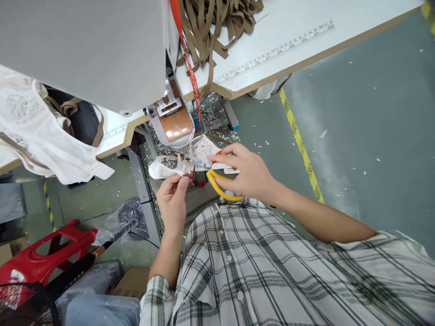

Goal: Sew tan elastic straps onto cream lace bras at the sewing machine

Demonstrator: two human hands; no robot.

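Left grip [172, 199] pinches a white garment [205, 147]; right grip [253, 174] wraps yellow-handled scissors [213, 181], beside the white worktop [306, 18], over scrap-littered floor [356, 117].

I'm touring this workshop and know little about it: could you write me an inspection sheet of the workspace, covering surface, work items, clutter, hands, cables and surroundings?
Surface: white table with a printed ruler strip.
Work items: a partly hidden white garment; scissors with a yellow handle loop.
Clutter: heaped brown straps on the table; pale scraps on the floor.
Hands: left hand pinches the white garment; right hand holds the scissors.
Cables: a thin dark line, possibly a cable, lower left.
Surroundings: red stool at left; yellow-and-black floor tape at right.
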